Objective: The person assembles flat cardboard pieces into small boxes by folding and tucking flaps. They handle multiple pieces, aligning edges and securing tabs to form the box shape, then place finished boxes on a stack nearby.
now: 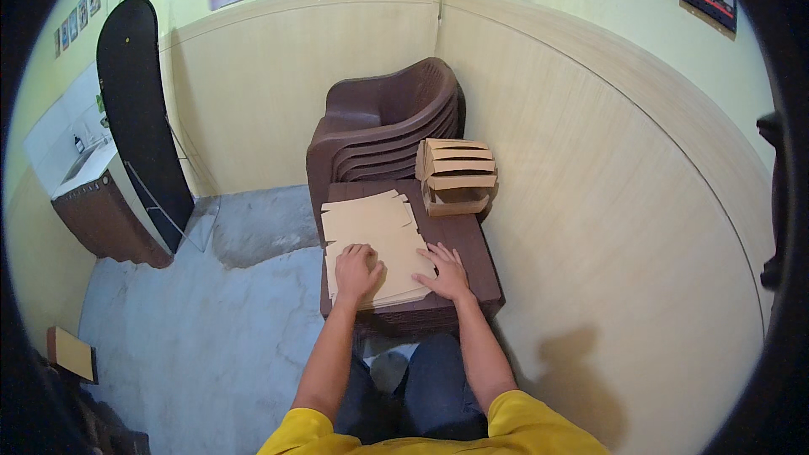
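Observation:
A stack of flat, die-cut brown cardboard sheets [371,223] lies on a dark brown plastic table [468,261] in front of me. On the stack's left part rests my left hand [357,273], its fingers loosely bent and the thumb apart from them; nothing shows in its grasp. My right hand [443,272] lies with spread fingers across the stack's right edge. Slots and small flaps are cut into the sheets' edges. Behind the stack, at the table's far right corner, stand folded cardboard boxes [459,170], piled together with open gaps.
Stacked brown plastic chairs [388,109] stand against the table's far side. A panelled wall [607,202] runs close along the right. To the left are a tall black board [135,118], a sink counter [109,211] and bluish concrete floor [211,329].

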`<state>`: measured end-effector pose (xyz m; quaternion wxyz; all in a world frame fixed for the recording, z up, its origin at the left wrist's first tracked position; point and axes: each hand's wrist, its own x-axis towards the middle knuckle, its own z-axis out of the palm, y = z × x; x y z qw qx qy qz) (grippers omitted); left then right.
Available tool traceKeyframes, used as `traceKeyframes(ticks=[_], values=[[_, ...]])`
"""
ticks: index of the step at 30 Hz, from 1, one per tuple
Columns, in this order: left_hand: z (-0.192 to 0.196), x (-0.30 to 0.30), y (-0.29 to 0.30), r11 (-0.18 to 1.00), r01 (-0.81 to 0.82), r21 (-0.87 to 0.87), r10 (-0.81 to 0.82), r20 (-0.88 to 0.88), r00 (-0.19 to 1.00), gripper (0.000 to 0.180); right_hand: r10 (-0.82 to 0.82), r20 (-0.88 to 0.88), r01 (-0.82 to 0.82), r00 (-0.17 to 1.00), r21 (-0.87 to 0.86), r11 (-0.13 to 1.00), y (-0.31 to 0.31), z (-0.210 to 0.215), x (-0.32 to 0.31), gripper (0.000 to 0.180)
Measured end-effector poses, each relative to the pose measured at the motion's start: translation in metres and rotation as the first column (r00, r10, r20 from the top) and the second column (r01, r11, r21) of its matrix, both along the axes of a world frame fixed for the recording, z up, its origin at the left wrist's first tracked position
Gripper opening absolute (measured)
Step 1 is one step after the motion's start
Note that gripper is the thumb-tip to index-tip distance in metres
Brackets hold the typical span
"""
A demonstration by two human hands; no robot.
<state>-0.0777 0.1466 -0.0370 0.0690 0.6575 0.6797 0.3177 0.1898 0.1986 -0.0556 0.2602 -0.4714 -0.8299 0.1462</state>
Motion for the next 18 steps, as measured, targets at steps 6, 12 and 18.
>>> traceKeyframes(ticks=[6,12,18], values=[[0.012,-0.008,-0.040,0.974,0.155,-0.162,-0.192,-0.247,0.950,0.085,-0.028,-0.034,0.028,0.999,0.002,1.000,-0.027,-0.001,-0.005,0.063],[-0.010,-0.008,-0.064,0.944,0.323,-0.063,-0.329,-0.145,0.933,0.062,-0.076,-0.184,0.081,0.980,0.019,0.997,-0.026,-0.009,-0.002,0.050],[-0.013,-0.016,-0.062,0.931,0.357,-0.070,-0.356,0.026,0.934,0.044,-0.117,-0.368,0.109,0.922,-0.041,0.993,-0.022,-0.014,0.006,0.046]])
